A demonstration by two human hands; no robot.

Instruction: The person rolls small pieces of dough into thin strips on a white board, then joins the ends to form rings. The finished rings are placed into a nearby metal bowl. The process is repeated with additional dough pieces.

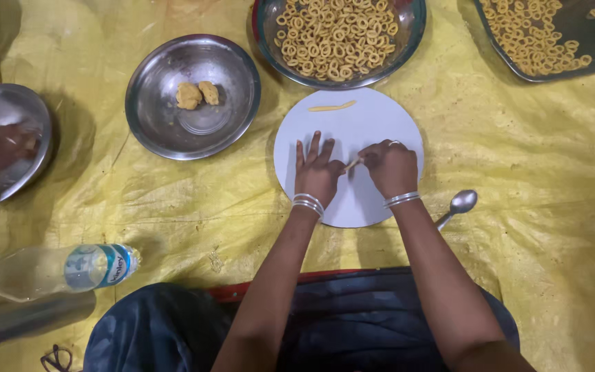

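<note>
Left hand (317, 172) fingers flat on dough strip (352, 164); right hand (390, 167) fingers curled pinching it.

Both hands (352, 169) roll dough strip (352, 164) — white board (380, 117).

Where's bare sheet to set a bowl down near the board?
Free: yellow sheet right of the white board, past the spoon; also the patch between board, dough bowl and bottle. Crowded: top edge, where the ring bowl and tray sit close; both hands fill the board's middle.
</note>
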